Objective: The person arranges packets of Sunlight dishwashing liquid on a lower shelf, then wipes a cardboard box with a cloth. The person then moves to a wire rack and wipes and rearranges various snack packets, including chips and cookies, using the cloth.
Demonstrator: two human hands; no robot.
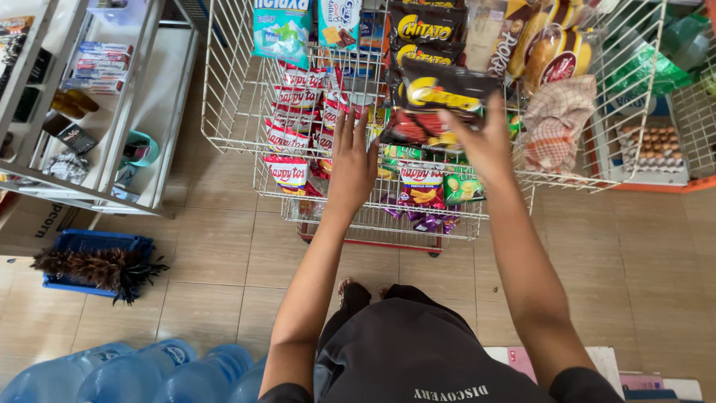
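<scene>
Gripping a black-and-yellow snack packet (440, 101), right hand (485, 145) lifts it over the white wire rack (231, 112); left hand (352, 166), fingers spread and empty, rests on red-and-white snack packets (298, 123).

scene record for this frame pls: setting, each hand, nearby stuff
setting: white wire snack rack on tan tiled floor
left hand: fingers spread, resting on red-and-white snack packets, no grip
right hand: grip on black snack bag with yellow and red print, held up at the rack
nearby: blue water jugs, feather duster on blue crate, tray of eggs
</scene>
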